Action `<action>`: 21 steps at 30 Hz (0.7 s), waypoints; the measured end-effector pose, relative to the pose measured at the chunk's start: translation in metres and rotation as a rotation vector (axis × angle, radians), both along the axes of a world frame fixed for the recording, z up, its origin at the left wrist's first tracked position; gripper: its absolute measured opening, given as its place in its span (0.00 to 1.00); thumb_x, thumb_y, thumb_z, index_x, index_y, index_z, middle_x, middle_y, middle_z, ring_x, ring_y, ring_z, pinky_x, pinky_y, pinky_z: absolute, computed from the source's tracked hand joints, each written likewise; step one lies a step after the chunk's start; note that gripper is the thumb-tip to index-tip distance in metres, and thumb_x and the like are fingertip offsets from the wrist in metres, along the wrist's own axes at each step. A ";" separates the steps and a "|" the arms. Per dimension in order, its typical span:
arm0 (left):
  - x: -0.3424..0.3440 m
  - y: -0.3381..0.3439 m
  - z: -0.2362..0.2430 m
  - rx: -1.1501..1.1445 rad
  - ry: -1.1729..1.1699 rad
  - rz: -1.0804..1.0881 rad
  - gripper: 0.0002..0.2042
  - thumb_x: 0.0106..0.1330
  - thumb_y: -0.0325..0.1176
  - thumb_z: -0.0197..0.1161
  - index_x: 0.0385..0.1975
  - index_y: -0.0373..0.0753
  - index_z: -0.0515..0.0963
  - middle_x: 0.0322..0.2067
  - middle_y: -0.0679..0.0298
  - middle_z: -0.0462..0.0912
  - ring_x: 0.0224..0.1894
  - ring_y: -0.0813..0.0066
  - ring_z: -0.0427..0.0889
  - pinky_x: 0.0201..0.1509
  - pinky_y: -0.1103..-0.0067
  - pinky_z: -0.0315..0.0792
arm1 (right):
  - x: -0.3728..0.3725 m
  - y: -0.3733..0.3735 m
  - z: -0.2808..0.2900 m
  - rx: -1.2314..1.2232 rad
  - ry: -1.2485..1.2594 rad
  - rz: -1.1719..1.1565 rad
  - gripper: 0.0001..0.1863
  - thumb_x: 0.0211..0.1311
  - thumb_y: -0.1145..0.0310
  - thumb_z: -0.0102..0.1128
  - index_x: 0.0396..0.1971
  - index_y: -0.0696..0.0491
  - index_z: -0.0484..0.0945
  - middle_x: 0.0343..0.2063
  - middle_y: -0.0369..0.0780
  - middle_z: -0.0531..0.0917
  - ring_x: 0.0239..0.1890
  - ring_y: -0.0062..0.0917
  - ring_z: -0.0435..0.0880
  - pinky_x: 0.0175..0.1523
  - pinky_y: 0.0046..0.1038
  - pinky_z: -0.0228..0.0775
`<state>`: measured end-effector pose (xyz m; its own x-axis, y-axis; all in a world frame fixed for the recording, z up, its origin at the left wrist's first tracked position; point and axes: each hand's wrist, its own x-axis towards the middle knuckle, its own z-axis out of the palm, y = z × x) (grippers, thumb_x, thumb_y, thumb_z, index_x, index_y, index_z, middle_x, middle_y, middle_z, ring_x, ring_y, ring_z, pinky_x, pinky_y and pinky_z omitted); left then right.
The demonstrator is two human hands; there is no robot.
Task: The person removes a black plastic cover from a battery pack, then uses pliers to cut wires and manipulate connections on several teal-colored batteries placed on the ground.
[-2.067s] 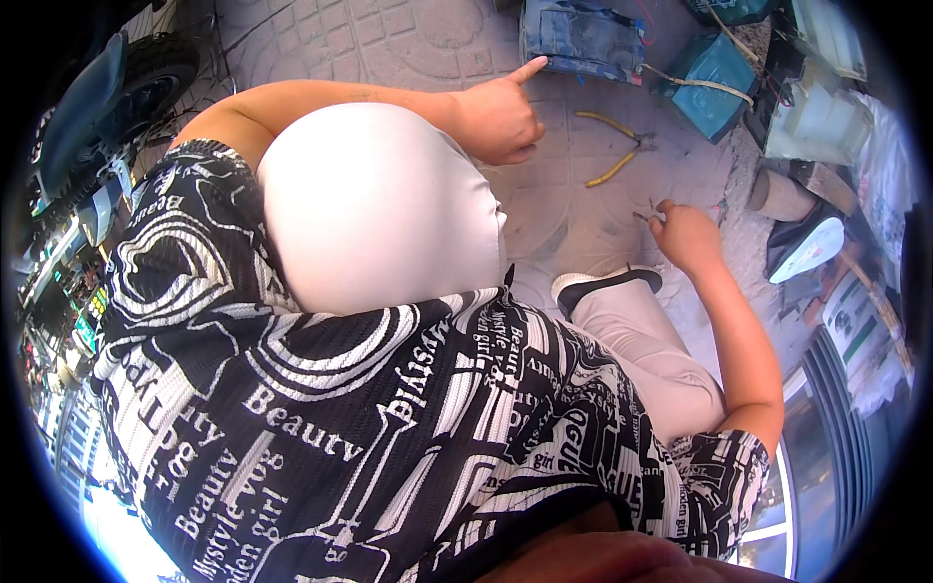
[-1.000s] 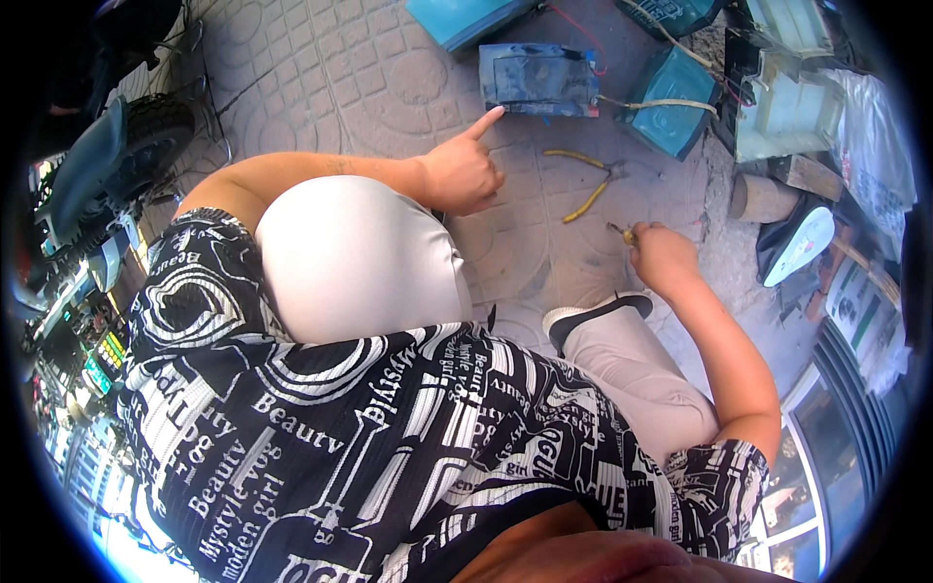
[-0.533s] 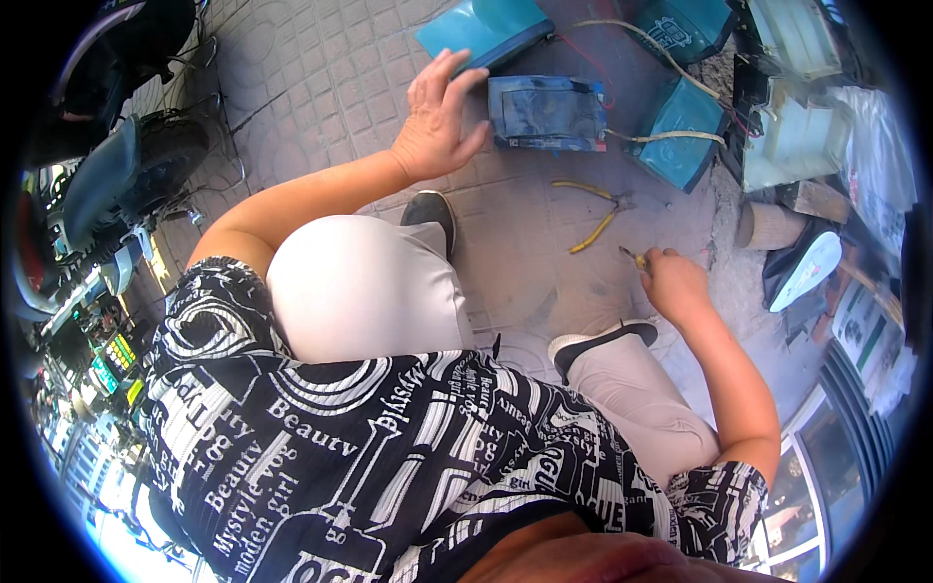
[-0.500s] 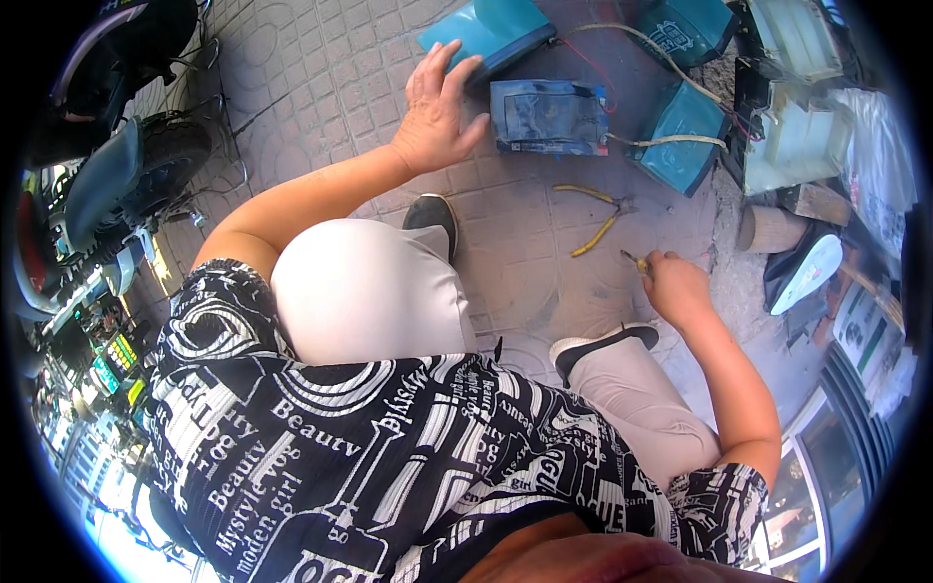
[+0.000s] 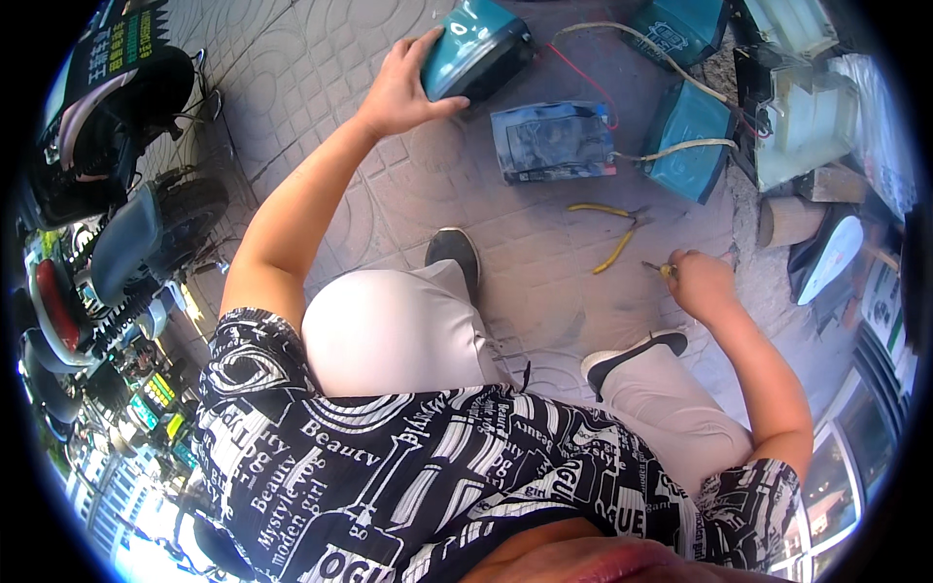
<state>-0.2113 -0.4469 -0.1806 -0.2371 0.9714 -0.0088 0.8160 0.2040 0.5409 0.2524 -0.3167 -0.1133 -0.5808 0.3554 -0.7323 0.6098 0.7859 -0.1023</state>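
Observation:
My left hand [image 5: 397, 95] grips the left end of a teal battery case [image 5: 473, 44], fingers over its top and thumb along the near side. The case stands tilted at the top of the view. In my closed right hand [image 5: 702, 284] is a small screwdriver [image 5: 667, 270] with a yellowish handle, its short metal tip pointing left; the fist hides most of it. Left of that tip, yellow-handled pliers [image 5: 614, 238] lie spread on the pavement. Between my hands sits a scuffed dark blue-black battery [image 5: 554, 144], with a red wire [image 5: 604, 85] near its right side.
Two more teal cases [image 5: 692, 136] stand to the right, with pale cords [image 5: 671, 150] across them. Beyond are translucent plastic boxes [image 5: 802, 126], wood blocks [image 5: 785, 222] and a plastic bag [image 5: 880, 126]. Parked scooters [image 5: 126, 243] line the left side. My shoes [image 5: 455, 260] rest on the patterned pavement.
My left hand has gone from hovering with spread fingers beside the teal case to gripping its end. The case has tilted. My right hand still holds the screwdriver; the whole view has shifted slightly.

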 end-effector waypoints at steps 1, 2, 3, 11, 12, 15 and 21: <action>-0.016 0.001 -0.001 -0.030 -0.155 0.015 0.51 0.46 0.53 0.75 0.70 0.40 0.58 0.56 0.44 0.68 0.59 0.49 0.70 0.64 0.64 0.66 | -0.001 0.000 -0.001 0.004 0.011 0.007 0.11 0.54 0.67 0.61 0.35 0.56 0.80 0.32 0.46 0.84 0.34 0.42 0.85 0.39 0.40 0.77; -0.031 0.002 -0.001 -0.061 -0.309 0.034 0.50 0.47 0.53 0.76 0.70 0.39 0.58 0.57 0.44 0.69 0.60 0.50 0.70 0.64 0.65 0.65 | 0.000 0.000 -0.002 0.006 0.032 0.006 0.11 0.54 0.67 0.61 0.35 0.56 0.80 0.32 0.46 0.84 0.34 0.42 0.85 0.39 0.40 0.77; -0.043 0.002 -0.003 -0.093 -0.463 0.055 0.50 0.48 0.52 0.76 0.70 0.38 0.58 0.57 0.44 0.71 0.61 0.52 0.71 0.65 0.67 0.65 | 0.002 0.000 -0.004 0.009 0.052 0.006 0.11 0.53 0.67 0.61 0.35 0.56 0.80 0.31 0.46 0.84 0.33 0.42 0.85 0.39 0.40 0.77; -0.051 0.010 0.020 -0.291 -0.541 0.139 0.47 0.51 0.51 0.76 0.70 0.41 0.61 0.56 0.48 0.77 0.62 0.59 0.72 0.68 0.69 0.61 | 0.003 -0.002 -0.001 0.020 0.050 0.028 0.10 0.54 0.66 0.61 0.34 0.55 0.80 0.30 0.46 0.84 0.32 0.42 0.85 0.37 0.40 0.76; -0.059 0.011 0.018 -0.308 -0.600 0.136 0.46 0.51 0.50 0.75 0.70 0.41 0.61 0.56 0.49 0.77 0.62 0.60 0.72 0.68 0.69 0.61 | 0.001 -0.004 -0.002 0.020 0.061 0.042 0.10 0.54 0.66 0.61 0.34 0.55 0.79 0.30 0.46 0.83 0.31 0.42 0.85 0.37 0.40 0.76; -0.070 0.011 0.020 -0.279 -0.660 0.158 0.40 0.55 0.50 0.74 0.66 0.39 0.68 0.57 0.52 0.77 0.63 0.61 0.72 0.69 0.69 0.60 | 0.000 -0.003 -0.004 0.031 0.062 0.074 0.10 0.54 0.66 0.60 0.34 0.55 0.79 0.30 0.46 0.83 0.31 0.42 0.85 0.36 0.41 0.76; -0.095 -0.005 0.002 -0.199 -0.566 0.381 0.30 0.63 0.49 0.68 0.62 0.41 0.73 0.51 0.59 0.82 0.59 0.70 0.75 0.66 0.73 0.62 | 0.001 -0.004 -0.004 0.036 0.041 0.082 0.10 0.54 0.65 0.61 0.35 0.54 0.79 0.30 0.46 0.83 0.31 0.42 0.85 0.36 0.41 0.76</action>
